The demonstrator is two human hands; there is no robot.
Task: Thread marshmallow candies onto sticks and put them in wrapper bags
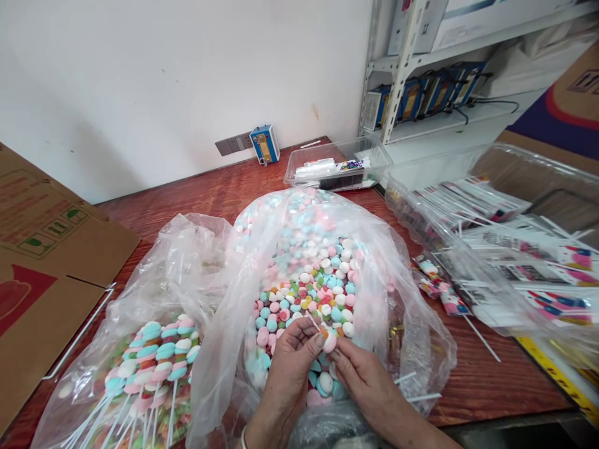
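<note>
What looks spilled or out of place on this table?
A few wrapped lollipops lie loose on the table between the big candy bag and the clear tray; two bare white sticks lie by the bag's edge, near the right hand, which pinches one candy together with the left hand. Nothing else stands out.

Pastel colours over red-brown grain

We see loose sweets (pixel 309 293) in pink, pale blue, white, green and yellow inside a clear bag (pixel 402 299); the sweet (pixel 330 342) at our fingertips (pixel 319 340) is pink and white. Skewered sweets (pixel 154 355) are banded blue, pink and white on white sticks (pixel 100 408). The table (pixel 196 193) has streaky red-brown grain; the cardboard box (pixel 42 262) is tan, printed red and green.
</note>
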